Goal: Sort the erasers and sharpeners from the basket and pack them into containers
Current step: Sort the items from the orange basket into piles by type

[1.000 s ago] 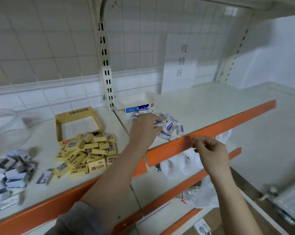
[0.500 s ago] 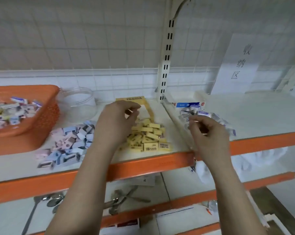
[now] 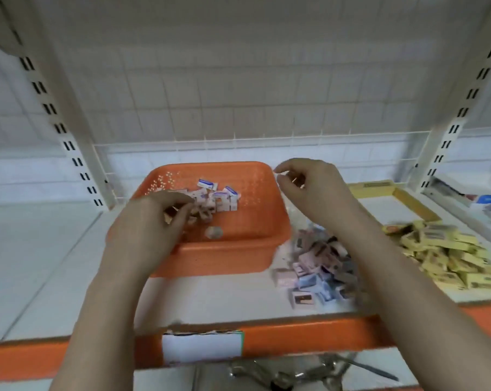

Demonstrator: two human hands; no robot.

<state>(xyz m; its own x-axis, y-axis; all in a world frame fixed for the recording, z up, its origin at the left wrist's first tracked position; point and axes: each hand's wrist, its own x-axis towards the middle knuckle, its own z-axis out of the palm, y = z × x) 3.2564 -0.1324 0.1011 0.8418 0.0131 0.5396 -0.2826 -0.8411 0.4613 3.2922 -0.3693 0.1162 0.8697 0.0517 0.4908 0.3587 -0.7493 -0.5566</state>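
Swinging back from the yellow eraser pile point(image 3: 447, 258) at the shelf's right end, I now reach my left hand point(image 3: 151, 224), fingers curled around small pieces, into the orange basket point(image 3: 247, 246), right hand point(image 3: 309, 187) loosely curled above its right rim, ready for another sort.

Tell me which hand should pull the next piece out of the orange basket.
Left. The left hand is already inside the orange basket, fingers at the remaining erasers. The right hand hovers over the basket's right rim.
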